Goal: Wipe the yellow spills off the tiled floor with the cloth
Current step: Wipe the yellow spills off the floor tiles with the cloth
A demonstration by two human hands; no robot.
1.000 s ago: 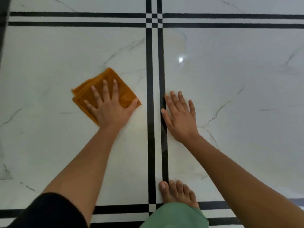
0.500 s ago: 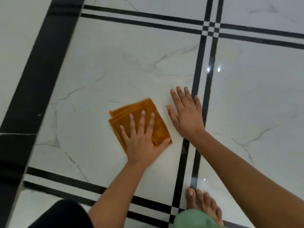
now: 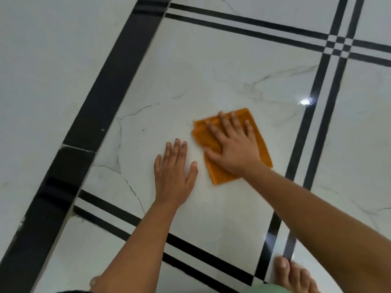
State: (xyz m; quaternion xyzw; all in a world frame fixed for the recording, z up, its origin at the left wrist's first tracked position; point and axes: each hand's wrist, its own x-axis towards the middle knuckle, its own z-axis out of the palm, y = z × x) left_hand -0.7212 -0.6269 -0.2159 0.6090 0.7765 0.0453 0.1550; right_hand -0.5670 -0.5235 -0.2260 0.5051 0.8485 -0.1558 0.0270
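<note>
A folded orange cloth (image 3: pixel 220 175) lies flat on a white marble-look floor tile (image 3: pixel 190 81). My right hand (image 3: pixel 232 144) presses down on the cloth with its fingers spread and covers most of it. My left hand (image 3: pixel 173 176) rests palm-down on the bare tile just left of the cloth, a small gap apart from it, holding nothing. No yellow spill shows on the tile around the cloth; anything under the cloth is hidden.
Thin double black lines (image 3: pixel 313 127) frame the tile on the right, far and near sides. A wide black strip (image 3: pixel 95 113) runs diagonally on the left. My bare foot (image 3: pixel 294 275) stands at the bottom right. A light glare (image 3: pixel 304 101) shines near the cloth.
The cloth was under my left hand and is now under my right hand. My left hand now lies flat on bare tile to its left. My view has swung left.
</note>
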